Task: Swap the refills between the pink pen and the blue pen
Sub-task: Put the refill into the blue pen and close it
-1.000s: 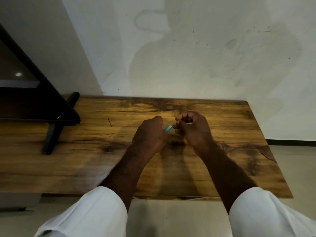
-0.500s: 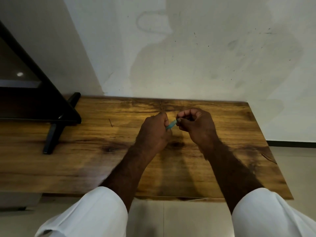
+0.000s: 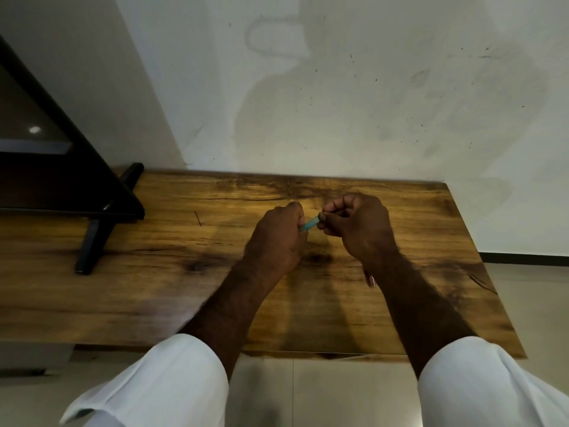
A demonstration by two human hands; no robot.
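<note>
Both hands, left hand point(image 3: 277, 238) and right hand point(image 3: 357, 226), pinch the blue pen point(image 3: 308, 225) above the brown wooden tabletop point(image 3: 172, 272), near a stained white wall point(image 3: 338, 103).

Dim, warm indoor lighting. Light falls from behind and above the viewer, casting a broad, soft shadow of the person on the wall point(image 3: 354, 118) and two narrow arm shadows on the wooden table point(image 3: 154, 288). A small bright glare spot shows on the dark furniture point(image 3: 34, 130) at left. Wide-angle distortion bends the straight edges near the frame borders. The white sleeves point(image 3: 160, 386) at bottom appear soft and slightly blurred.
</note>
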